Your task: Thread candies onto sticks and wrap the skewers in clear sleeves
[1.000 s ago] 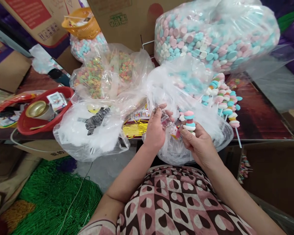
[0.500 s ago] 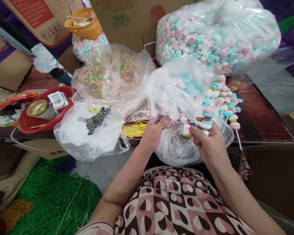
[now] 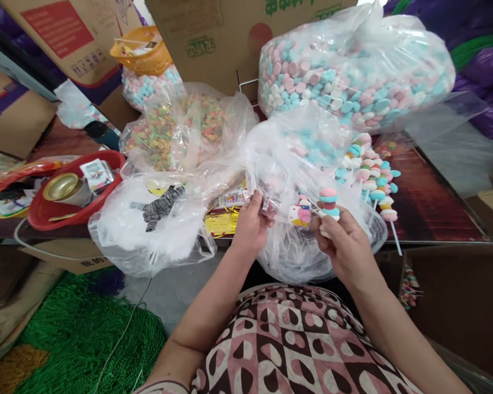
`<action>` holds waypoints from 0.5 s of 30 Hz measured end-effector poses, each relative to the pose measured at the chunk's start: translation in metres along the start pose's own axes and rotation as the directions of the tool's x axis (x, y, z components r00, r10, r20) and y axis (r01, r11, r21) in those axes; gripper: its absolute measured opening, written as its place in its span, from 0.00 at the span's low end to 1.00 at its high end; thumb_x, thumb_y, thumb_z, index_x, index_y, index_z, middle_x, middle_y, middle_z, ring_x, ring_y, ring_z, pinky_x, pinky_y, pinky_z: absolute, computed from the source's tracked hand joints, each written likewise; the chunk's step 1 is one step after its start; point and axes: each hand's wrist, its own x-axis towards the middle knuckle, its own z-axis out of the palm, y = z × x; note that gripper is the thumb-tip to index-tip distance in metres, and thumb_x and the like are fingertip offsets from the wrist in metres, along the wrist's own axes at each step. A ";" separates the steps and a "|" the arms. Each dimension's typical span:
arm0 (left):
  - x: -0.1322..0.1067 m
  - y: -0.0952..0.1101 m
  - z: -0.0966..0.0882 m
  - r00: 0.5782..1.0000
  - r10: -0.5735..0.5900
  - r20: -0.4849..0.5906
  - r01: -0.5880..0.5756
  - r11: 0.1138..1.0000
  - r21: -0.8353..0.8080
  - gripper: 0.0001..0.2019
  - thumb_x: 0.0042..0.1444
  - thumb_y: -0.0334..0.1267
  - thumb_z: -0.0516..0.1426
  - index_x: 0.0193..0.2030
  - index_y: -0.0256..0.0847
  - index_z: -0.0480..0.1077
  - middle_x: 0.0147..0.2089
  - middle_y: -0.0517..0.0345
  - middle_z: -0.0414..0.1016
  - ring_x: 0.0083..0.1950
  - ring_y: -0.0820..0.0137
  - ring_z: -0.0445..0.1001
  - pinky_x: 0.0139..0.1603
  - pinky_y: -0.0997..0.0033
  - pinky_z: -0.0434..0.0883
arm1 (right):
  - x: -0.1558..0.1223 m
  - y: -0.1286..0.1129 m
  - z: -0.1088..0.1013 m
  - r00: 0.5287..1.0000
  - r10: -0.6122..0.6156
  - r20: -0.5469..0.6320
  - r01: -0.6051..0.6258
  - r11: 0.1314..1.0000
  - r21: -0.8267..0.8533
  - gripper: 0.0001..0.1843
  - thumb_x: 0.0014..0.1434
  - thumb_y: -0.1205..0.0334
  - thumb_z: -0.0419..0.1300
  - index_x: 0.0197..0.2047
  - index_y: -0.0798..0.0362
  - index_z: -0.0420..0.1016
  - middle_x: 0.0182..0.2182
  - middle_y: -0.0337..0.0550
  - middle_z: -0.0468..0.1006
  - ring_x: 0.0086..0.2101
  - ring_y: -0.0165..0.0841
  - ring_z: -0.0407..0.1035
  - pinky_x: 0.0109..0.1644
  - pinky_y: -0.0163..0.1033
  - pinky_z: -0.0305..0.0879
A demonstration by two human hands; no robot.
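My left hand (image 3: 250,224) pinches one end of a small clear printed wrapper (image 3: 285,209) held just above the table's front edge. My right hand (image 3: 342,243) grips a stick of stacked pink, white and blue marshmallow discs (image 3: 328,201), and its fingers also touch the wrapper's other end. Both hands hover over an open clear plastic bag (image 3: 308,251) whose contents I cannot make out. A pile of finished marshmallow sticks (image 3: 372,169) lies just behind my right hand.
A huge bag of pastel marshmallows (image 3: 353,71) and a bag of colourful candy rings (image 3: 176,126) fill the back. A red basin (image 3: 72,189) with a gold tin sits left. Gold twist ties (image 3: 222,221), cardboard boxes and green netting (image 3: 86,334) surround the table.
The wrapper went from bunched in my left hand to stretched between both hands. The marshmallow stick moved right and up, then came back toward the wrapper's end.
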 end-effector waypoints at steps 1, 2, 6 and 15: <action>0.002 0.002 0.000 0.999 -0.031 -0.017 0.030 0.998 -0.049 0.17 0.51 0.48 0.68 0.31 0.38 0.67 0.23 0.67 0.69 0.19 0.81 0.65 0.16 0.80 0.56 | -0.003 -0.003 -0.002 1.000 0.008 0.023 -0.009 1.000 0.013 0.17 0.57 0.48 0.64 0.46 0.48 0.74 0.30 0.38 0.73 0.20 0.24 0.55 0.19 0.31 0.47; 0.003 0.004 -0.001 0.998 -0.062 -0.028 0.059 0.994 -0.091 0.17 0.51 0.47 0.68 0.32 0.38 0.67 0.23 0.67 0.69 0.18 0.81 0.65 0.16 0.81 0.55 | -0.006 -0.006 -0.004 0.999 0.018 0.039 -0.019 1.000 0.015 0.16 0.58 0.48 0.63 0.45 0.48 0.75 0.31 0.40 0.74 0.21 0.24 0.56 0.19 0.32 0.48; 0.005 0.004 -0.001 0.991 -0.125 -0.037 0.118 0.980 -0.161 0.17 0.55 0.48 0.66 0.31 0.38 0.67 0.20 0.68 0.67 0.15 0.83 0.62 0.15 0.82 0.52 | -0.012 -0.013 -0.009 0.999 0.019 0.044 -0.017 0.999 -0.036 0.17 0.57 0.50 0.66 0.47 0.48 0.77 0.30 0.39 0.75 0.20 0.24 0.54 0.19 0.32 0.48; -0.006 -0.018 0.009 0.996 0.079 0.036 -0.079 0.997 0.003 0.20 0.50 0.54 0.67 0.30 0.40 0.66 0.21 0.68 0.66 0.17 0.80 0.61 0.17 0.78 0.56 | 0.007 -0.004 0.015 0.993 -0.079 -0.086 0.076 0.996 -0.043 0.26 0.47 0.56 0.72 0.49 0.46 0.72 0.35 0.36 0.74 0.26 0.26 0.62 0.21 0.30 0.52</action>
